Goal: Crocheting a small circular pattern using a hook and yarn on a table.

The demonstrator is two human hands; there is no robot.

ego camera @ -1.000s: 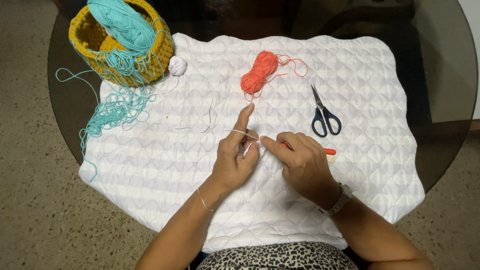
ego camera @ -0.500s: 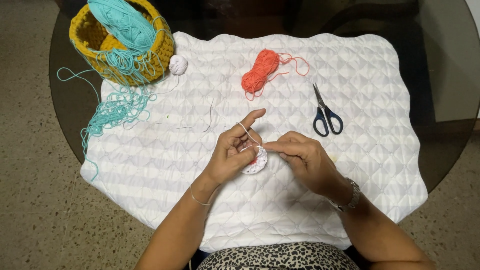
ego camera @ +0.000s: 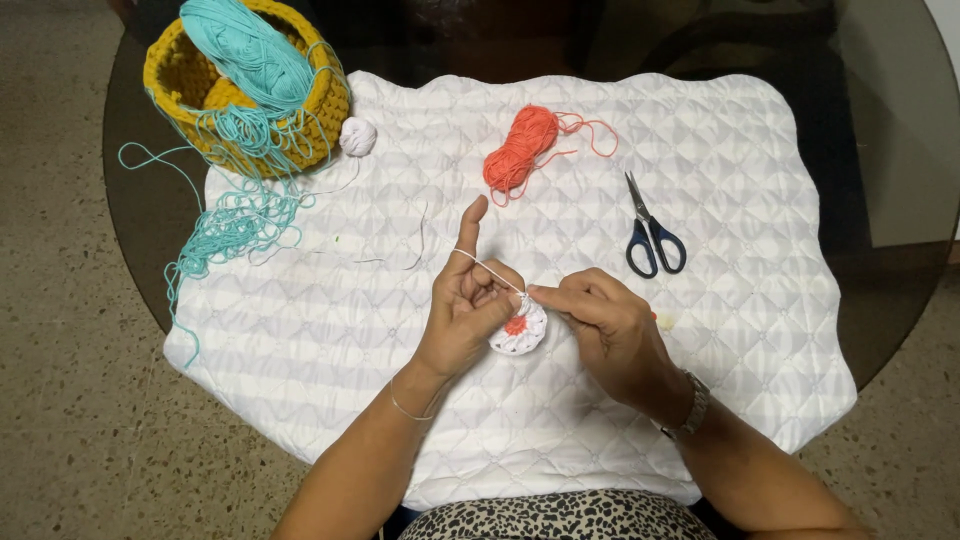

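Head | left hand (ego camera: pixel 465 320) grip pinches crochet round (ego camera: pixel 520 332) | right hand (ego camera: pixel 610 330) grip closed on hook

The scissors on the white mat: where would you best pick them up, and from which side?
Probably by the blue handle loops of the scissors, coming from above at the near end. They lie flat and closed, blades pointing away, nothing crowding them on the mat.

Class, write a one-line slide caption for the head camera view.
Left hand and right hand work a small white crochet round over a quilted mat, scissors nearby.
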